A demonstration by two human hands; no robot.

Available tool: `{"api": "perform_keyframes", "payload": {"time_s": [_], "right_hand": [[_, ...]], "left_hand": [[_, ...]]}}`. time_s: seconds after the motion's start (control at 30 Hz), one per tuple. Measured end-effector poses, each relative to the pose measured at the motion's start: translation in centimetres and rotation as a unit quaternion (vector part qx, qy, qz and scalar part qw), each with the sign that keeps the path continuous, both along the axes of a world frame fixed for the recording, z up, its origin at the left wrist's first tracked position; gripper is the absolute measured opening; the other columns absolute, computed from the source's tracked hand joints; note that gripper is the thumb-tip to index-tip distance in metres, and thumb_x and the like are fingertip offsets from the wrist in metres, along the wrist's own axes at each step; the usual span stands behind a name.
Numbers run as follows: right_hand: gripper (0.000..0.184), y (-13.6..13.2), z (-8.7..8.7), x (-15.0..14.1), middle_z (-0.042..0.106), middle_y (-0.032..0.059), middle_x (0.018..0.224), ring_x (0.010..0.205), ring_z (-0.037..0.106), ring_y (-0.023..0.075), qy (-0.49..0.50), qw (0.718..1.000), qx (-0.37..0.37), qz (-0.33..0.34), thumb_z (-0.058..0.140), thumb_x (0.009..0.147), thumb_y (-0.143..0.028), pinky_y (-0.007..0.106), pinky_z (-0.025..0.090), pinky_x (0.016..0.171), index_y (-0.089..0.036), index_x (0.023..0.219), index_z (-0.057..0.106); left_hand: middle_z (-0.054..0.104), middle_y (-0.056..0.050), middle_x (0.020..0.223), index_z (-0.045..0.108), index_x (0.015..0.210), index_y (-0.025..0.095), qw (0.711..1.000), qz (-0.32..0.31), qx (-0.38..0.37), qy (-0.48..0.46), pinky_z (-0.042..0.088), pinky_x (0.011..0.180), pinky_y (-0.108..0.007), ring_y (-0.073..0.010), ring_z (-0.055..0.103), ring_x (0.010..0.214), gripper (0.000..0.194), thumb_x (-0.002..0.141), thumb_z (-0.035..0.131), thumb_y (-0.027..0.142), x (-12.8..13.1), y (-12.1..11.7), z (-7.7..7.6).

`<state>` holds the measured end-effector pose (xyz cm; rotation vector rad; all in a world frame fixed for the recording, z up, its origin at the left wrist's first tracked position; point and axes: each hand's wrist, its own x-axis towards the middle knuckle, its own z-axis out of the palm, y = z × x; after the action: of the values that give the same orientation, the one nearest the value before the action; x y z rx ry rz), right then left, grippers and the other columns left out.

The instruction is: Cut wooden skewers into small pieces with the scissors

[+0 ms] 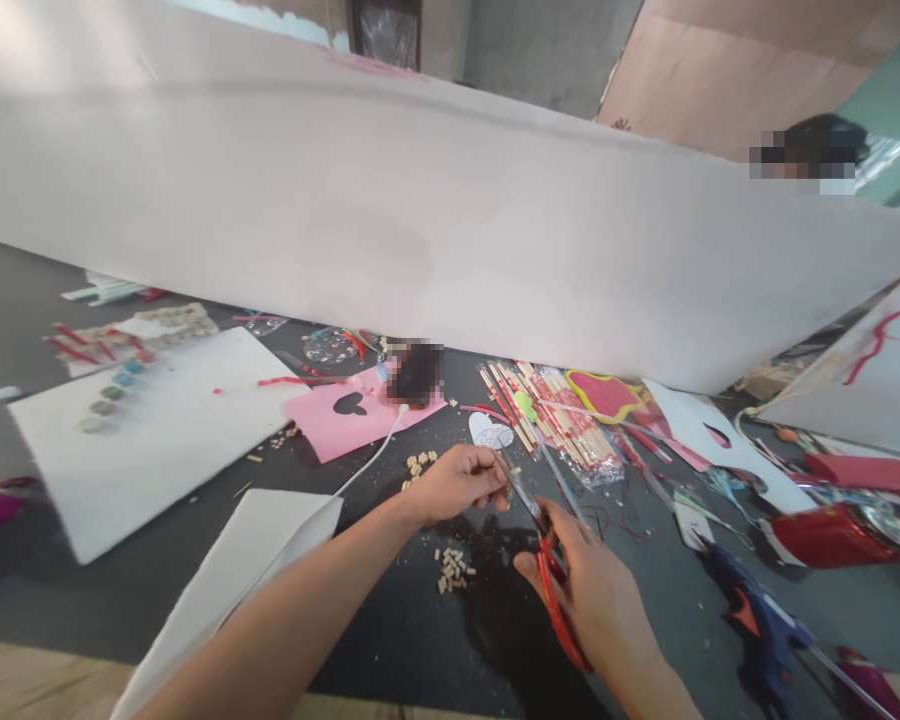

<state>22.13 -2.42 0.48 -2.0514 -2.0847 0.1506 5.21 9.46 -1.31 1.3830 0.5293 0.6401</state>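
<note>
My right hand grips a pair of scissors with red handles, and their metal blades point up and left. Close to the blade tips, my left hand is closed in a pinch. What it pinches is too small and too hidden to make out. Below my hands lies a small pile of short pale pieces. Another cluster of pale pieces sits just beyond my left wrist. A white paper cutout with a drawn outline lies past my fingers.
Wrapped red-and-pale sticks lie beyond my right hand. To the right are a blue glue gun and a red can. Pink paper, a phone-like dark blurred object and white boards lie left. A white panel stands behind.
</note>
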Motion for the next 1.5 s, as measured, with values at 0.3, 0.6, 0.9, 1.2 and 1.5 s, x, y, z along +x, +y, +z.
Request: {"api": "perform_keyframes", "payload": {"time_s": [0.3, 0.6, 0.9, 1.2, 1.5], "right_hand": [[0.040, -0.1, -1.2, -0.1, 0.069, 0.0085, 0.093, 0.069, 0.067, 0.0201, -0.117, 0.992, 0.038, 0.030, 0.043, 0.087, -0.043, 0.026, 0.046, 0.054, -0.017, 0.117, 0.050], [0.036, 0.2, -1.0, -0.2, 0.071, 0.0033, 0.081, 0.067, 0.068, 0.0214, -0.077, 0.996, -0.034, -0.024, 0.043, 0.086, -0.043, 0.026, 0.045, 0.052, -0.020, 0.112, 0.051], [0.044, -0.3, -0.4, -0.5, 0.063, 0.0092, 0.106, 0.087, 0.064, 0.0241, -0.065, 0.998, 0.005, -0.016, 0.045, 0.084, -0.046, 0.031, 0.047, 0.063, -0.021, 0.119, 0.044], [0.043, -0.2, -1.4, -0.4, 0.066, 0.0079, 0.099, 0.077, 0.066, 0.0218, -0.096, 0.995, 0.017, 0.004, 0.043, 0.086, -0.046, 0.029, 0.046, 0.058, -0.018, 0.119, 0.044], [0.035, 0.2, -1.2, -0.3, 0.069, 0.0046, 0.089, 0.071, 0.067, 0.0230, -0.077, 0.997, -0.025, -0.009, 0.043, 0.086, -0.044, 0.029, 0.045, 0.054, -0.021, 0.111, 0.049]], "left_hand": [[0.061, -0.002, 0.058, 0.056, 0.072, 0.012, 0.999, 0.011, 0.009, 0.040, 0.034, 0.046, -0.017, -0.0064, 0.042, 0.046, 0.027, 0.080, 0.051, 0.038, 0.2, -0.3, 0.0], [0.064, -0.003, 0.070, 0.059, 0.077, 0.013, 0.996, 0.047, 0.025, 0.072, 0.039, 0.049, -0.018, -0.0082, 0.050, 0.052, 0.015, 0.075, 0.055, 0.027, 0.7, -0.4, 0.1], [0.064, -0.003, 0.063, 0.060, 0.071, 0.011, 0.997, 0.068, 0.024, 0.032, 0.038, 0.047, -0.018, -0.0066, 0.047, 0.046, 0.018, 0.078, 0.052, 0.026, 0.7, -0.7, 0.2], [0.064, -0.002, 0.060, 0.059, 0.070, 0.011, 0.999, 0.039, 0.000, 0.001, 0.034, 0.044, -0.016, -0.0053, 0.045, 0.043, 0.020, 0.076, 0.057, 0.030, 0.6, -0.4, -0.3], [0.063, -0.002, 0.060, 0.058, 0.068, 0.012, 0.999, 0.044, -0.009, 0.006, 0.033, 0.044, -0.017, -0.0056, 0.044, 0.043, 0.026, 0.077, 0.056, 0.036, 0.7, -0.5, -0.4]]}}
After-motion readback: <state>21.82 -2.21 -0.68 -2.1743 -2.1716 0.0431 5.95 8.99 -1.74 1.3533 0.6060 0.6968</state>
